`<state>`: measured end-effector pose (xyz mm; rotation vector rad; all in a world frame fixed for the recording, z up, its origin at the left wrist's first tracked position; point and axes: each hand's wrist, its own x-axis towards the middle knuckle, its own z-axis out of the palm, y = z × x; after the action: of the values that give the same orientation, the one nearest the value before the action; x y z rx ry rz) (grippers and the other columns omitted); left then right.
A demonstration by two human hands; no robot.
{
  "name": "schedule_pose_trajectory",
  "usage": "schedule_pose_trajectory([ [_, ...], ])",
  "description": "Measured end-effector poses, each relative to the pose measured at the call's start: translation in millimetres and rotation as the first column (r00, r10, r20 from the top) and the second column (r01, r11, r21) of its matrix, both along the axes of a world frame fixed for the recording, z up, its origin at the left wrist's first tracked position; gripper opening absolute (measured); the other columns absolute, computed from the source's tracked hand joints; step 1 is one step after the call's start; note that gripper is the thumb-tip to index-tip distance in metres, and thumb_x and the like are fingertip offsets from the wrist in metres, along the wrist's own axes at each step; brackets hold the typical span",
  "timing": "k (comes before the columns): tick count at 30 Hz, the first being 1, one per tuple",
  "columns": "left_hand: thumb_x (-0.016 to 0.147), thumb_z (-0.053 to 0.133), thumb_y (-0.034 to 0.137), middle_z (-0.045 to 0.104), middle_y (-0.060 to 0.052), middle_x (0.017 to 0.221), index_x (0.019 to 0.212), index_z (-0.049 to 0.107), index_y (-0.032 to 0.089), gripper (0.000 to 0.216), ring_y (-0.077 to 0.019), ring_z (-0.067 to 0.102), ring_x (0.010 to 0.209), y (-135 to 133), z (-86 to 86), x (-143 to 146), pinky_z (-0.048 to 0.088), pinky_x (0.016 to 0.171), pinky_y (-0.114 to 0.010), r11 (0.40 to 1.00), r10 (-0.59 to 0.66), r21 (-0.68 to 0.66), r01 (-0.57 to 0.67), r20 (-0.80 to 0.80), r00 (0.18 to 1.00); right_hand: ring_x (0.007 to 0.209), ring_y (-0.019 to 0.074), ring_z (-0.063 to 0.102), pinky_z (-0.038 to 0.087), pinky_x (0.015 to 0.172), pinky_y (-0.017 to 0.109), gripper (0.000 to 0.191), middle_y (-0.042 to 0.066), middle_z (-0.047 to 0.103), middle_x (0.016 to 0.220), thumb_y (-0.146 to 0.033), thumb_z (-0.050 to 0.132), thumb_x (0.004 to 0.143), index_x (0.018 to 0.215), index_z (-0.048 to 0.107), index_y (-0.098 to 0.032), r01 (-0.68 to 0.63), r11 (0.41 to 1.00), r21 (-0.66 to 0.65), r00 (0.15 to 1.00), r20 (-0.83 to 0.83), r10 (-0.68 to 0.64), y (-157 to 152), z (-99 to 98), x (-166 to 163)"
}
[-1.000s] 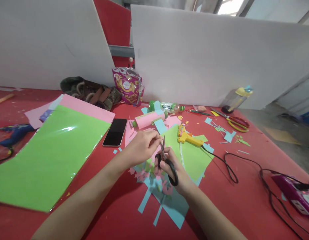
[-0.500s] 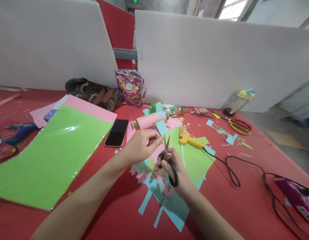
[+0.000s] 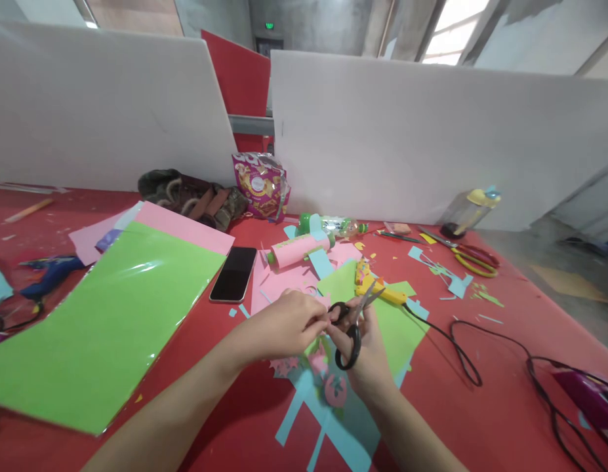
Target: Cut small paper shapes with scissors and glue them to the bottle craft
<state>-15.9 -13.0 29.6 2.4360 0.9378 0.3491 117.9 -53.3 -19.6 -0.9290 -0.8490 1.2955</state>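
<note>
My right hand [image 3: 371,357] holds a small pair of black-handled scissors [image 3: 351,352], their blades slightly parted and pointing up to the right. My left hand [image 3: 291,324] is pinched closed, its fingertips meeting those of my right hand; whatever lies between them is too small to make out. Below both hands, cut pink paper pieces [image 3: 336,391] lie on a blue paper sheet [image 3: 345,426] with strips sticking out. Just beyond the right hand, a yellow glue gun [image 3: 389,295] rests on green paper [image 3: 405,341]. A pink paper-wrapped tube [image 3: 300,250] lies farther back.
On the left lie a large green sheet [image 3: 131,301], a phone [image 3: 233,275] and a blue glue gun [image 3: 50,274]. A plastic bottle [image 3: 338,226] and a snack bag [image 3: 262,187] are at the back. Larger scissors [image 3: 475,259] and a black cord [image 3: 464,357] occupy the right.
The scissors have turned from pointing up to pointing right, away from my left fingers. My hands have come together, fingertips touching. The view has tipped up slightly.
</note>
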Motion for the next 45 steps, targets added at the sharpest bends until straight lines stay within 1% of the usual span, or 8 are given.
schedule_pose_trajectory([
  [8, 0.079, 0.04, 0.015, 0.056, -0.001, 0.06, 0.06, 0.053, 0.014, 0.023, -0.0104, 0.048, 0.056, 0, 3.3, 3, 0.031, 0.055, -0.022, 1.0, -0.008, -0.01, 0.008, -0.021, 1.0, 0.06, 0.0098, 0.049, 0.04, 0.052, 0.021, 0.039, -0.005, 0.05, 0.068, -0.023, 0.07, 0.058, 0.08, 0.038, -0.023, -0.03, 0.998, -0.053, 0.999, 0.035, 0.032, 0, 5.2, 1],
  [13, 0.078, 0.038, 0.014, 0.055, 0.0, 0.058, 0.056, 0.049, 0.014, 0.025, -0.0103, 0.046, 0.054, -3, 7.7, 4, 0.031, 0.055, -0.023, 0.999, 0.012, -0.034, -0.014, -0.06, 0.998, 0.058, 0.0105, 0.049, 0.038, 0.05, 0.021, 0.043, -0.005, 0.049, 0.066, -0.022, 0.073, 0.054, 0.079, 0.038, -0.024, -0.057, 0.995, -0.076, 0.998, 0.007, 0.058, 0, 5.4, 2],
  [18, 0.077, 0.039, 0.015, 0.058, -0.001, 0.063, 0.06, 0.05, 0.015, 0.02, -0.0129, 0.049, 0.062, -5, 11.0, 6, 0.033, 0.065, -0.026, 0.997, 0.063, -0.039, -0.066, -0.087, 0.994, 0.058, 0.0094, 0.048, 0.038, 0.051, 0.021, 0.04, -0.006, 0.05, 0.066, -0.023, 0.071, 0.058, 0.08, 0.038, -0.024, -0.067, 0.995, -0.073, 0.998, -0.017, 0.066, 0, 5.6, 2],
  [21, 0.078, 0.039, 0.017, 0.059, -0.001, 0.066, 0.064, 0.052, 0.015, 0.019, -0.0133, 0.05, 0.065, -4, 9.2, 7, 0.033, 0.069, -0.027, 0.996, 0.072, -0.055, -0.077, -0.081, 0.994, 0.057, 0.0092, 0.048, 0.037, 0.049, 0.02, 0.04, -0.006, 0.05, 0.067, -0.022, 0.071, 0.058, 0.081, 0.037, -0.024, -0.055, 0.996, -0.072, 0.998, -0.028, 0.053, 0, 4.5, 2],
  [30, 0.079, 0.038, 0.016, 0.056, 0.0, 0.064, 0.063, 0.05, 0.015, 0.02, -0.012, 0.048, 0.062, -1, 3.0, 6, 0.034, 0.067, -0.027, 0.997, 0.048, -0.054, -0.049, -0.028, 0.998, 0.058, 0.0101, 0.049, 0.038, 0.049, 0.021, 0.041, -0.005, 0.048, 0.068, -0.023, 0.07, 0.058, 0.08, 0.036, -0.024, -0.021, 0.994, -0.105, 1.0, -0.012, 0.02, -1, 7.2, 3],
  [37, 0.081, 0.037, 0.019, 0.06, -0.003, 0.072, 0.069, 0.054, 0.015, 0.021, -0.0147, 0.052, 0.073, -2, -1.5, 5, 0.035, 0.073, -0.029, 0.996, 0.052, -0.074, -0.053, -0.018, 0.999, 0.057, 0.0107, 0.05, 0.039, 0.048, 0.022, 0.042, -0.005, 0.048, 0.067, -0.022, 0.07, 0.058, 0.081, 0.036, -0.025, -0.009, 0.994, -0.112, 0.999, -0.036, 0.005, 1, 3.5, 3],
  [41, 0.081, 0.037, 0.018, 0.06, -0.004, 0.073, 0.069, 0.055, 0.015, 0.022, -0.0145, 0.052, 0.072, 0, -5.1, 6, 0.036, 0.073, -0.029, 0.996, 0.047, -0.076, -0.048, -0.013, 0.999, 0.054, 0.0098, 0.049, 0.037, 0.046, 0.02, 0.043, -0.005, 0.048, 0.066, -0.024, 0.071, 0.056, 0.08, 0.035, -0.025, -0.005, 0.992, -0.129, 1.0, -0.025, 0.002, 2, 4.7, 2],
  [45, 0.08, 0.037, 0.017, 0.058, -0.002, 0.065, 0.064, 0.053, 0.014, 0.022, -0.0125, 0.051, 0.065, 2, -6.4, 7, 0.036, 0.071, -0.029, 0.997, 0.031, -0.074, -0.032, -0.007, 0.999, 0.054, 0.0093, 0.047, 0.036, 0.045, 0.019, 0.045, -0.006, 0.048, 0.065, -0.025, 0.073, 0.055, 0.08, 0.036, -0.025, -0.013, 0.991, -0.136, 1.0, -0.022, 0.01, 3, 5.1, 2],
])
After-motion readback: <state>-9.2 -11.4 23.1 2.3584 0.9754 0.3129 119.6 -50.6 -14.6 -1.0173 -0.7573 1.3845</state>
